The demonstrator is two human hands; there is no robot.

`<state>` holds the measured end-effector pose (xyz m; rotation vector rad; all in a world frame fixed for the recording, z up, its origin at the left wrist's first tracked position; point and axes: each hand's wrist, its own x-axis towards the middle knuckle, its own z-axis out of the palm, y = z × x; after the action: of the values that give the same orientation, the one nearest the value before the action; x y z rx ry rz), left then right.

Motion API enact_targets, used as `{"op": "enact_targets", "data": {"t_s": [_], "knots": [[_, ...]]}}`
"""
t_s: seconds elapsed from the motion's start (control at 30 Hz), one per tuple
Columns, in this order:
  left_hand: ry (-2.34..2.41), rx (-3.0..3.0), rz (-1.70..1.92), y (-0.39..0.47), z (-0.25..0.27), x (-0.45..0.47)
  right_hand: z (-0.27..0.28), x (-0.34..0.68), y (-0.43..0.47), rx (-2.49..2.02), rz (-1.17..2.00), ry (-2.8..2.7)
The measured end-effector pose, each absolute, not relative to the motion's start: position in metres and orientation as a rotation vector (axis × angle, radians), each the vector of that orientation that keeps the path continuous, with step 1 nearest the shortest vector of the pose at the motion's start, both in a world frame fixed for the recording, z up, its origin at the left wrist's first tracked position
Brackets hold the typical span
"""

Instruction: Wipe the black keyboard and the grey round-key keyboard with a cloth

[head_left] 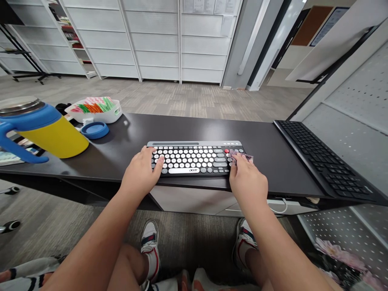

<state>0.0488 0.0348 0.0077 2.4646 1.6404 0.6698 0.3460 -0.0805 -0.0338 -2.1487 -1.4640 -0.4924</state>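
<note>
A black and grey keyboard (190, 159) with round white keys and one red key lies flat on the dark desk, straight ahead of me. My left hand (140, 171) grips its left end, thumb resting over the keys and fingers along the far corner. At the other end, my right hand (248, 180) has its fingers bunched on a small patterned purple cloth (249, 157), pressed onto the keys on the right. Part of the cloth and the keys beneath it are hidden by the fingers.
To the left stand a yellow and blue mug (57, 135), a blue lid (95, 130) and a white basket (106, 116) of colourful items. A second, black keyboard (324, 157) lies along the right side beside a perforated panel (357, 93). The desk's (194, 127) near edge is close to my wrists.
</note>
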Motion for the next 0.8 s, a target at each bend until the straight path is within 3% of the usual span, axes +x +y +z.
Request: {"op": "enact_targets", "data": {"t_s": [0.47, 0.8], "knots": [[1.668, 2.441, 0.639, 0.034, 0.010, 0.050, -0.033, 0.345, -0.083, -2.185, -0.534, -1.530], [1.664, 2.449, 0.667, 0.033, 0.009, 0.051, -0.040, 0.286, -0.091, -1.944, -0.669, -1.799]]}}
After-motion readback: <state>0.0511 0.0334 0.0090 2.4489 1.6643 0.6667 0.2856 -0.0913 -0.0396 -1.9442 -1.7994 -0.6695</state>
